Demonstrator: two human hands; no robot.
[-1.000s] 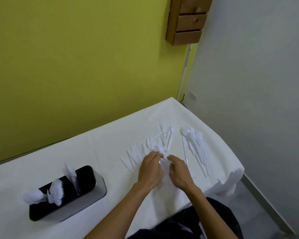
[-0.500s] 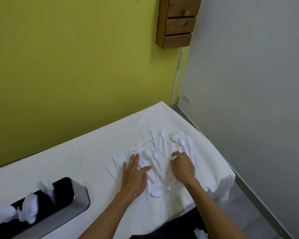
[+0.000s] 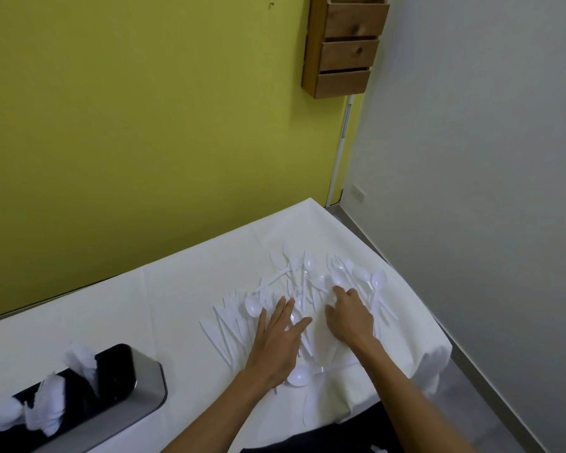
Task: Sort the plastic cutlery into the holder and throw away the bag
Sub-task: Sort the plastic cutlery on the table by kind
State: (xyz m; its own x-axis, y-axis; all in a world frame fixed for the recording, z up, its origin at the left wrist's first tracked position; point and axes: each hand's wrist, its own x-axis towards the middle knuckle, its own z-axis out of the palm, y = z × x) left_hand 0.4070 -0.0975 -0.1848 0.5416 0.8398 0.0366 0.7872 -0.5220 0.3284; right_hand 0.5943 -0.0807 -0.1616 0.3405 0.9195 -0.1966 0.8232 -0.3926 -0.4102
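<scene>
Cutlery [image 3: 303,289]: white plastic pieces are spread flat in a loose heap on the white-covered desk [image 3: 111,305], toward its right end | knives [image 3: 224,333] are fanned at the heap's left | spoons [image 3: 361,276] are gathered at its right | Holder [image 3: 149,384]: a metal-walled box with a black top is set at the near left, with white pieces [image 3: 79,358] sticking out of it.

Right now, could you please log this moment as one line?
left hand: flat on cutlery | right hand: on spoons, grip unclear | holder: partly filled, far left | bag: not visible

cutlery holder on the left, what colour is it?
The holder has a black top and silver metal sides; the head view shows it.
</scene>
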